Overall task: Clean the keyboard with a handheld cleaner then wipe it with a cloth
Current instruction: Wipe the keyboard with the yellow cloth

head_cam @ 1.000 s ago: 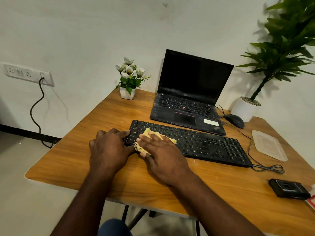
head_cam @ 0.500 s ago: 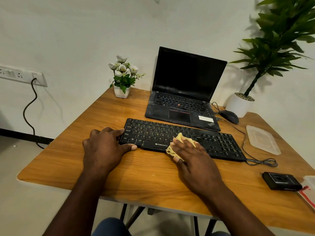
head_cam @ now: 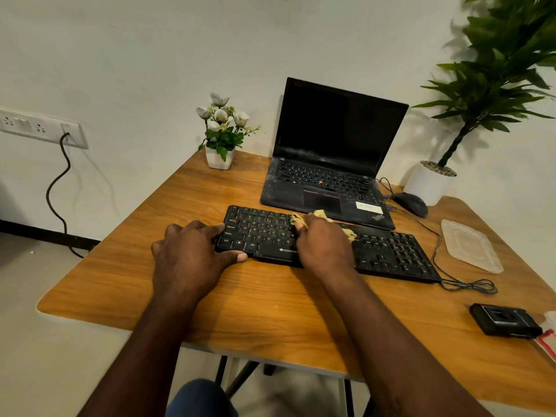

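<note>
Wood table (head_cam: 270,311) fills lower frame, both forearms over it. Left hand (head_cam: 192,257) grips keyboard (head_cam: 391,254) at its left end, fingers curled on the edge, thumb on front rim, likely to stop it sliding under the wipe. Right hand (head_cam: 323,245) is palm-down on yellow cloth (head_cam: 349,233), pressing it onto mid keys at frame centre; blurred, can't tell if fingers pinch or lie flat. Keyboard: black, yellow legends, wired, skewed, just before laptop (head_cam: 331,136).

Head view, steeply down over desk (head_cam: 270,311), seemingly close.
</note>
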Demonstrator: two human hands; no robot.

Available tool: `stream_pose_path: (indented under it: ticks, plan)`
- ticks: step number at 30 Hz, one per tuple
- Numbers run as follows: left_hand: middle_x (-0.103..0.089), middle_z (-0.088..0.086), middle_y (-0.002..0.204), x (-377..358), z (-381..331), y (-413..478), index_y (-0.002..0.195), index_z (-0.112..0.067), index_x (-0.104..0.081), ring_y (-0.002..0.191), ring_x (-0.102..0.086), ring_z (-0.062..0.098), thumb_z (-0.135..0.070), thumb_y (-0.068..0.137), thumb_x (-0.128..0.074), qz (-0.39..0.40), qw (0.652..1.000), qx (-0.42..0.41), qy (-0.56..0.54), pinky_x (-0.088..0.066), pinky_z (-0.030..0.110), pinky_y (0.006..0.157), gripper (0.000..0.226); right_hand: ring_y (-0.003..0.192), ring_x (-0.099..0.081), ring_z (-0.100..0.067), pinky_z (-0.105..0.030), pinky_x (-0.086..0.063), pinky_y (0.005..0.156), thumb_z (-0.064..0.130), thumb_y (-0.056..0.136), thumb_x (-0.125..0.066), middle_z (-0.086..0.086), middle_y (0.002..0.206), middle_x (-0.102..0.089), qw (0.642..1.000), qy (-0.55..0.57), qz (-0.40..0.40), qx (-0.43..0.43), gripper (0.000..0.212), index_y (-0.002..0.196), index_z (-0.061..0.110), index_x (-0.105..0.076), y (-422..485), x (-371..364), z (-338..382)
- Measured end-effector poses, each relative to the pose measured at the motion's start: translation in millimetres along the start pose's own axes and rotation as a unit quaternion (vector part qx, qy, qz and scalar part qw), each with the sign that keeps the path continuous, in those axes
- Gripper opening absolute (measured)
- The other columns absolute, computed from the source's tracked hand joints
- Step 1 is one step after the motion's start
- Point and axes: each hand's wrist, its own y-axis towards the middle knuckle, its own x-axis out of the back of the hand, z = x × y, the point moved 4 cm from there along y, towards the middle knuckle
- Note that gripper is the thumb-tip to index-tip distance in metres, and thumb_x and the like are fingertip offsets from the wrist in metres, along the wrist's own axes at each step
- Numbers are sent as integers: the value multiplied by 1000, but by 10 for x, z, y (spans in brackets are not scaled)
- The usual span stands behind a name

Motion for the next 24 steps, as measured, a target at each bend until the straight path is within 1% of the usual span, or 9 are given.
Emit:
stream_pose_path:
  ticks: [3,7,10,13,15,16,19,21,24]
  plan:
    - [-61,-8,135,-6,2,-3,144,-39,-56,124,-44,24,-79,75,-65,1,1000,0,3,-36,48,95,80,89,-54,-18,-33,-44,76,23,104,-51,-3,107,-68,998,19,17,58,25,124,17,-66,-16,-109,471]
    - [-61,-9,134,-6,-4,-4,144,-40,-56,123,-44,25,-79,76,-64,3,1000,-3,6,-36,48,92,78,111,-61,-25,-37,-47,85,22,103,-53,-5,124,-67,988,25,45,148,31,133,18,-62,-68,-213,855]
    - [-61,-9,135,-6,-4,-4,143,-41,-56,124,-44,25,-81,75,-63,5,1000,-2,10,-36,47,93,80,123,-58,-25,-43,-47,99,28,107,-49,-2,140,-62,983,13,54,175,37,142,21,-56,-116,-178,743]
    - [-61,-10,134,-1,3,0,143,-41,-56,124,-43,24,-81,75,-64,2,1000,2,7,-36,47,94,80,123,-58,-21,-42,-47,103,29,108,-47,0,144,-59,987,-20,46,156,38,145,24,-52,-135,-78,412]
    - [-61,-11,134,1,9,-3,143,-41,-56,124,-43,24,-81,75,-64,1,1000,2,0,-36,47,95,79,114,-61,-19,-39,-50,97,28,108,-47,1,138,-62,991,-45,31,122,36,143,25,-54,-105,24,153]
    - [-61,-10,134,1,10,-6,143,-41,-56,124,-43,23,-80,75,-65,0,1000,2,-1,-36,47,95,79,104,-61,-17,-37,-51,90,28,107,-48,-1,131,-66,994,-55,20,95,34,139,24,-57,-82,84,14]
    - [-61,-10,134,-1,13,-9,143,-40,-56,125,-43,24,-80,76,-65,-1,1000,-1,-4,-36,48,95,79,83,-54,-17,-33,-45,71,30,106,-49,1,95,-64,996,-86,-10,-7,25,125,21,-64,-22,241,-358]
    - [-61,-9,135,-8,11,-3,143,-40,-56,125,-43,24,-80,76,-64,0,1000,-3,-2,-36,48,95,79,81,-56,-19,-33,-46,69,31,105,-50,2,86,-59,995,-92,-19,-41,25,120,19,-66,-12,283,-430]
    - [-61,-9,134,-10,3,-3,143,-40,-57,124,-43,24,-81,75,-64,-3,1000,-2,4,-36,48,94,79,80,-51,-18,-34,-47,75,27,105,-50,2,86,-55,996,-82,-11,-16,23,118,15,-66,-37,199,-225]
